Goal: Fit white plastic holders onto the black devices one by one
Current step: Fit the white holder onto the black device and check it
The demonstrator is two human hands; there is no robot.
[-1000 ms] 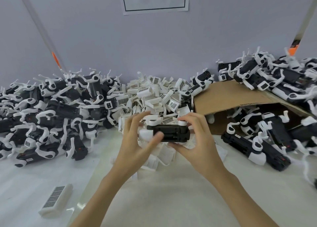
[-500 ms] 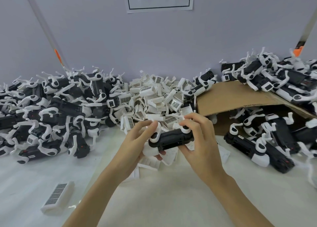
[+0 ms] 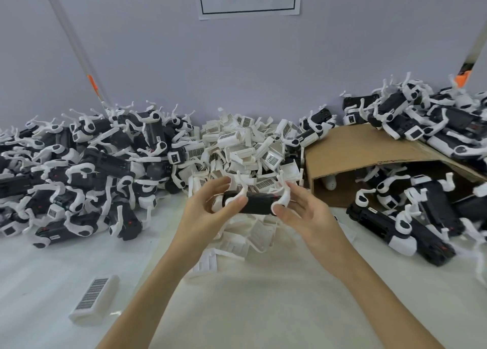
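Above the white table [image 3: 263, 309], just in front of the heap of loose white plastic holders [image 3: 245, 148], a black oblong device with white curved arms [image 3: 253, 203] sits between both hands. The left hand [image 3: 208, 211] grips its left end, thumb curled over the top; the right hand [image 3: 305, 211] has straight, spread fingers touching only the right end. With so light a hold there, the device could tip or drop, and an arm might snag on the heap, leaving any holder half seated

Two bare forearms and hands [image 3: 210, 211], no sleeves
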